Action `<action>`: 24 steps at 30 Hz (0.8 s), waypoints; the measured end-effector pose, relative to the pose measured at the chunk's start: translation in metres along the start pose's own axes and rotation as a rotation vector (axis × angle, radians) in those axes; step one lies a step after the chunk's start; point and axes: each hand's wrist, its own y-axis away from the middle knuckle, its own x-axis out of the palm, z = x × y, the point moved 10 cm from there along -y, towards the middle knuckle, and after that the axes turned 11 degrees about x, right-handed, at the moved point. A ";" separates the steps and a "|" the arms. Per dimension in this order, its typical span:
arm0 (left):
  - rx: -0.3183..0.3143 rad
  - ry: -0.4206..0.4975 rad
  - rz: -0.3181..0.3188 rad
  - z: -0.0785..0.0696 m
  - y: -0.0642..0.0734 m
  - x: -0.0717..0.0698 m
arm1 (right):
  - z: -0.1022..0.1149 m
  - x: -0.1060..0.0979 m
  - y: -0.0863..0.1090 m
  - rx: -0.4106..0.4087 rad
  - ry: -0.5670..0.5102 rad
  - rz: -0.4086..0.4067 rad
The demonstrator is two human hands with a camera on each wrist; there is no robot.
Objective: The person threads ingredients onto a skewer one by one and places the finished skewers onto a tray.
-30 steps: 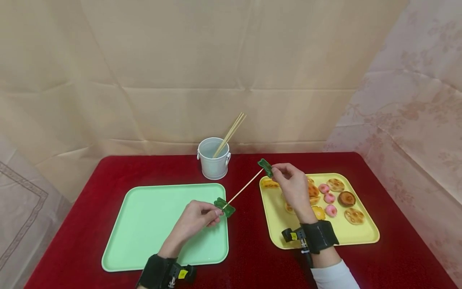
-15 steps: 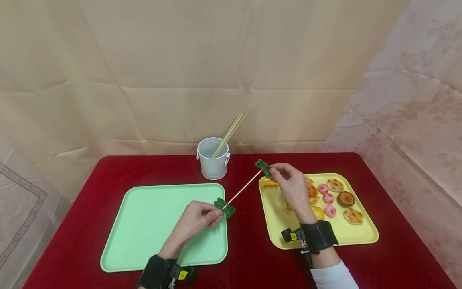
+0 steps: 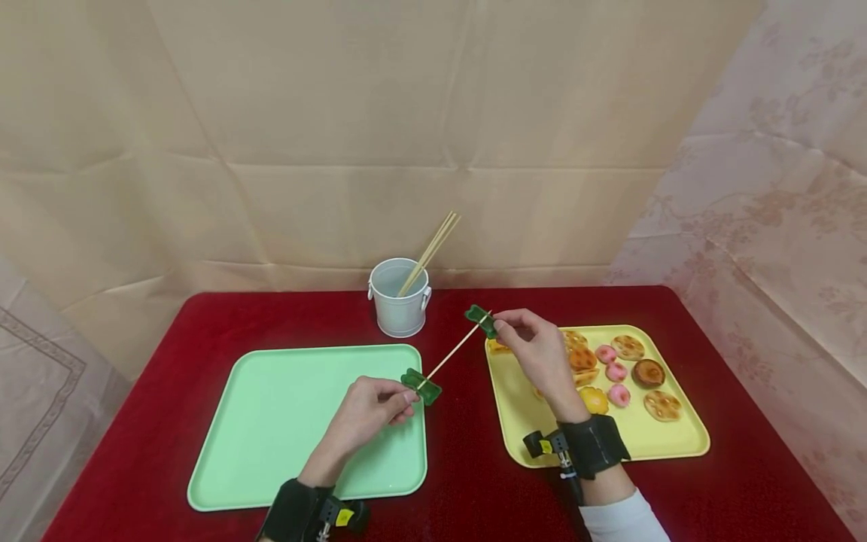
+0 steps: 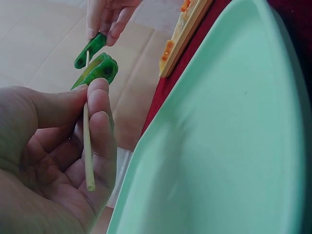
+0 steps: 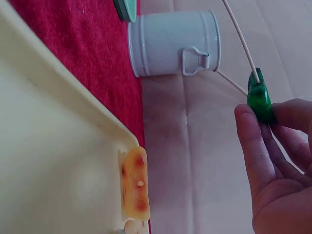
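Observation:
My left hand (image 3: 366, 414) pinches a thin wooden skewer (image 3: 452, 352) near its lower end, above the right part of the green tray. A green pepper piece (image 3: 423, 387) is threaded on the skewer right beside those fingertips. At the skewer's upper end, my right hand (image 3: 538, 357) pinches a second green pepper piece (image 3: 479, 321) between thumb and fingertips. The skewer's tip seems to poke through this piece. In the left wrist view the skewer's blunt end (image 4: 90, 183) sticks out below the thumb. The right wrist view shows the skewer entering the held pepper piece (image 5: 261, 100).
A pale green tray (image 3: 271, 421) lies at the left on the red cloth. The yellow tray (image 3: 677, 444) at the right bears several toy foods, among them pink rings (image 3: 619, 395) and browned slices (image 3: 662, 406). Behind stands a white bucket (image 3: 401, 312) with several skewers (image 3: 433, 248).
My right hand has moved left and slightly down, bringing the second pepper piece closer to the first along the skewer, with the tip now past it. My left hand has stayed nearly still.

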 end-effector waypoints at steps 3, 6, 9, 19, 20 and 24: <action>-0.002 0.010 -0.009 0.000 0.000 -0.001 | 0.000 0.004 0.001 0.001 -0.006 0.014; -0.004 0.024 -0.019 0.000 0.000 -0.001 | 0.001 0.008 0.002 -0.004 -0.012 0.025; -0.015 0.041 -0.027 0.000 0.000 0.000 | 0.002 0.013 0.003 -0.015 -0.002 0.040; -0.010 0.041 -0.041 -0.001 -0.001 -0.001 | 0.009 0.028 0.011 -0.074 0.126 0.085; -0.005 0.040 -0.043 -0.002 -0.001 -0.001 | 0.010 0.029 0.012 -0.079 0.131 0.091; 0.001 0.039 -0.048 -0.002 -0.002 -0.001 | 0.013 0.036 0.015 -0.096 0.142 0.128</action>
